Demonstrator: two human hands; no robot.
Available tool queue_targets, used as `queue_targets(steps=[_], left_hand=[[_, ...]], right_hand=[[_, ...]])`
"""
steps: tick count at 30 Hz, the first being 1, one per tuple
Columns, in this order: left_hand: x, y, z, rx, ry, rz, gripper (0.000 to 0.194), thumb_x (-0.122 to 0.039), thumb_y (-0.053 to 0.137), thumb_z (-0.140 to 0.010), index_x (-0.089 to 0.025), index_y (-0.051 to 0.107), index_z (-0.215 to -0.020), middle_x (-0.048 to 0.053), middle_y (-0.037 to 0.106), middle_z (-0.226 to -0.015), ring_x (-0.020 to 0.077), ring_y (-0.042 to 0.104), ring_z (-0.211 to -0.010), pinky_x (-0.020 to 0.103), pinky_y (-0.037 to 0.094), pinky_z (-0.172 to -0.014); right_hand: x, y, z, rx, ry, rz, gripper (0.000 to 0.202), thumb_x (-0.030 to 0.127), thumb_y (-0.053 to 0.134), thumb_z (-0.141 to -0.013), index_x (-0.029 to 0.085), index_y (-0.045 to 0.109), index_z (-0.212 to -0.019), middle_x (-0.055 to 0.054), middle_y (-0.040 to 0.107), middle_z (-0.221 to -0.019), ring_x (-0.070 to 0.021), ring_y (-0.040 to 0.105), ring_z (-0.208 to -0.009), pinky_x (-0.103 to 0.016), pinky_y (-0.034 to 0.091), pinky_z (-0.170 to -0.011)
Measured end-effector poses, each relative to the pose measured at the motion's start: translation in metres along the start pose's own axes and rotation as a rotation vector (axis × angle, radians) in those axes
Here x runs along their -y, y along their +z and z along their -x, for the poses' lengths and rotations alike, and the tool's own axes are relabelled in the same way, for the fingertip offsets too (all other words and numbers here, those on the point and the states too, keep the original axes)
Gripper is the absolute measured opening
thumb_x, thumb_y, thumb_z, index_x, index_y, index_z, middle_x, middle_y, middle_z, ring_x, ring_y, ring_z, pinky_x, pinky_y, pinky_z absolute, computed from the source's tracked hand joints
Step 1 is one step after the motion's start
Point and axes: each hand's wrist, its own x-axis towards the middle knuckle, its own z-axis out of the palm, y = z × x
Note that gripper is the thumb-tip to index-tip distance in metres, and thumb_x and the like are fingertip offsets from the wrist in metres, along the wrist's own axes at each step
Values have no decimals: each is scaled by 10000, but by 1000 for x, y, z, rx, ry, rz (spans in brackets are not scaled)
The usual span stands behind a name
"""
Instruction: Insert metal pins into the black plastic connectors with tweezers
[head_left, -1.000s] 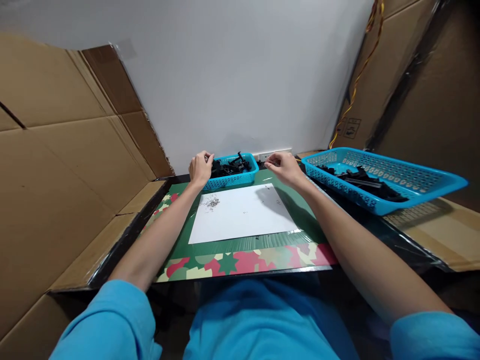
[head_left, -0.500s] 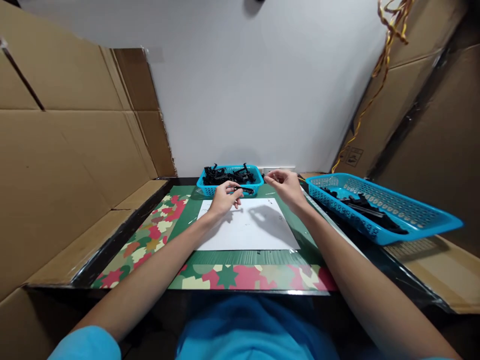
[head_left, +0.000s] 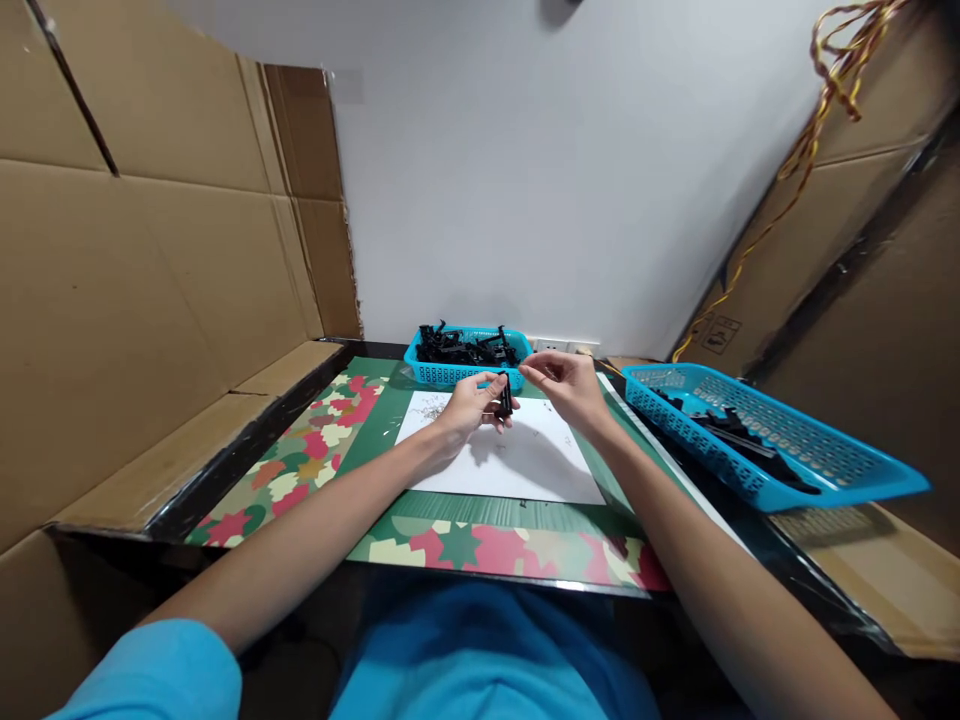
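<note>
My left hand (head_left: pixel 471 408) is closed on a small black plastic part (head_left: pixel 506 394), held upright above the white sheet (head_left: pixel 510 468). Just to its right, my right hand (head_left: pixel 566 385) has thumb and fingers pinched together near the part's upper end, with a gap between them. Whatever sits in that pinch is too small to make out. Many tiny pieces (head_left: pixel 433 411) lie in a cluster on the sheet's left side, partly behind my left hand, and a few more are scattered over the paper.
A blue basket (head_left: pixel 442 375) heaped with black parts stands behind my hands. At the right, a larger blue basket (head_left: pixel 840 470) holds more black parts. Cardboard walls (head_left: pixel 202 240) flank the green patterned mat (head_left: pixel 375 440). Yellow-brown twisted wires (head_left: pixel 806 160) hang at the right.
The black part has turned from lying flat to upright in my left hand. Both hands are closer together. The camera view has shifted and tilted slightly.
</note>
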Motion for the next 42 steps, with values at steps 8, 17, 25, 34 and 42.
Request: queue_targets(steps=[8,17,25,34,42], left_hand=[[0,6,5,-7,-53,63,304,-236,771,-976,-106,651,-1222,168,806,-1030,196,794,-760,333,660,-761],[0,8,10,20,-145,90,390,-296,808,-965,-99,661,-1268,224,821,-1104,247,837,-831,331,682,-784],[3,8,10,15,-136,75,360,-318,783,-982,-106,674,-1253,225,811,-1173,217,826,-761,315,681,-739],[1,11,10,-20,-113,35,402,-320,796,-967,-90,708,-1285,216,825,-1106,203,809,-698,300,660,-686],[-2,14,12,-10,-116,82,254,-252,739,-1003,-59,746,-1168,228,822,-1110,178,806,-701,251,652,-691]], right_hand=[[-4,1,2,-40,-96,228,193,390,719,-921,224,799,-865,-45,679,-759,-192,568,-691,-348,466,-659],[-18,0,3,36,-93,312,150,348,701,-927,235,794,-894,-43,699,-789,-202,600,-723,-341,468,-683],[-21,4,5,17,-92,334,140,348,714,-920,239,793,-881,-39,696,-785,-198,594,-712,-339,478,-692],[-21,8,4,-31,-82,323,227,446,730,-926,235,792,-872,-39,674,-742,-196,554,-668,-345,445,-660],[-22,10,6,-45,-45,303,258,462,742,-907,223,805,-835,-30,629,-669,-182,482,-621,-332,384,-601]])
